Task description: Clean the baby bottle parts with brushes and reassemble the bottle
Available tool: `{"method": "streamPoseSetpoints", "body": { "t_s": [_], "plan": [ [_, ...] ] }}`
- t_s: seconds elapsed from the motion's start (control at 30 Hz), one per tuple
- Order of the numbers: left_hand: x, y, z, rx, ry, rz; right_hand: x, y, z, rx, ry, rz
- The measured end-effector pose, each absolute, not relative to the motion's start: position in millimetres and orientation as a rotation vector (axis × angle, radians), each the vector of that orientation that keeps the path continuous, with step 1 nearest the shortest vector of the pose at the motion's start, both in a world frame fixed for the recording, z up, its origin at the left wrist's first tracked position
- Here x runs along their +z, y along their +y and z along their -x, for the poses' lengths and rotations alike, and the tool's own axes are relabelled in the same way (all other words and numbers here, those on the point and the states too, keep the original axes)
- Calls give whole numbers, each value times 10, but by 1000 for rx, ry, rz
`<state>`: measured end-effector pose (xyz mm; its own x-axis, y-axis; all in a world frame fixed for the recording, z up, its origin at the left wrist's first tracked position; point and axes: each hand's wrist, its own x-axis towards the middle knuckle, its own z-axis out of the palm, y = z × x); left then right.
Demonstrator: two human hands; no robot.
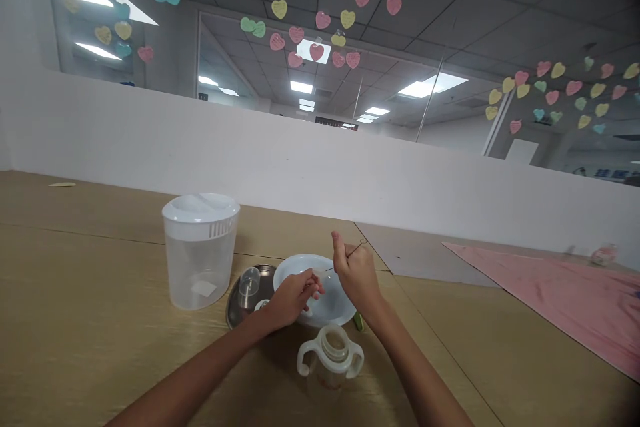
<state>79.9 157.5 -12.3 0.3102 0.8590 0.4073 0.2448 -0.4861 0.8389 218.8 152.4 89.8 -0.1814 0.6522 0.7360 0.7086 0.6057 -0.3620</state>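
My left hand (293,295) is closed on a small translucent piece, held over the left side of a pale blue bowl (337,303). My right hand (356,272) grips a thin wire-like tool whose looped end shows above the fist and whose other end points toward the piece. Below both hands stands an open bottle with two white handles (333,352). A round metal tray (234,310) sits left of the bowl, bearing a clear cup-shaped cover (249,282) and a white part partly hidden by my left hand. Something green (359,321) shows at the bowl's right edge.
A lidded translucent container (200,260) stands at the left. A pink cloth (565,297) lies on the right of the brown table (90,320), with a small pinkish object (604,254) beyond it. A white low wall (280,170) runs along the back.
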Motion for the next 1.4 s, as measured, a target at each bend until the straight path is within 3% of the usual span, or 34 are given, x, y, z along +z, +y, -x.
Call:
{"method": "streamPoseSetpoints", "body": {
  "t_s": [0.13, 0.37, 0.6, 0.87, 1.2, 1.4],
  "plan": [
    [-95, 1556, -807, 1176, 1016, -1903, 924, 1549, -2213, 149, -1966, 1124],
    [-103, 1556, -810, 1179, 980, -1828, 864, 1582, -2178, -125, -1883, 1143],
    [-74, 1544, -811, 1168, 1007, -1892, 913, 1588, -2228, 253, -1901, 1124],
    [-98, 1563, -813, 1181, 978, -1803, 839, 1620, -2197, -179, -1888, 1182],
    [-77, 1555, -811, 1189, 1017, -1872, 934, 1585, -2253, 272, -1814, 1100],
    [-88, 1564, -814, 1189, 999, -1806, 886, 1589, -2212, -66, -1861, 1129]
  ]
}}
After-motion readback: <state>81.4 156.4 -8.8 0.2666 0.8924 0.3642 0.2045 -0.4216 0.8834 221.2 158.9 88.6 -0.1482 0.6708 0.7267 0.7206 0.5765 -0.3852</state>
